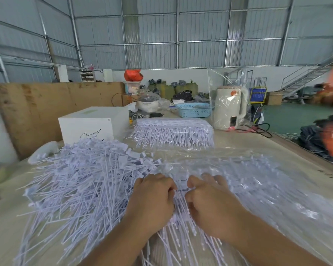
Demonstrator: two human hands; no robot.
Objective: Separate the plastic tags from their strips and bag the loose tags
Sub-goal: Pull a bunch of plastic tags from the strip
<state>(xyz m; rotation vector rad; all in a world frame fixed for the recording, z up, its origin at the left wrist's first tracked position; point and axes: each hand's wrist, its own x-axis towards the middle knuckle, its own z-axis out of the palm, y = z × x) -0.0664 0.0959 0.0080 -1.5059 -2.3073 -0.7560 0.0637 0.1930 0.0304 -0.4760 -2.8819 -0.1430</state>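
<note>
Two hands work close together at the near middle of the worktop [277, 143]. Left hand [152, 200]: fingers curled, gripping a strip of white plastic tags [179, 206]. Right hand [210, 200]: thumb and curled fingers pinching the same strip from the other side. The strip lies between both hands, on a clear plastic bag [277, 181] of tags spread over the right of the worktop. Loose tags [81, 181] form a large heap touching the left hand. Farther back, a second bagged bundle of tags [173, 133] lies beside a white box [92, 121]. Behind it stand a blue basket [194, 109] and a wrapped white kettle [229, 108].
</note>
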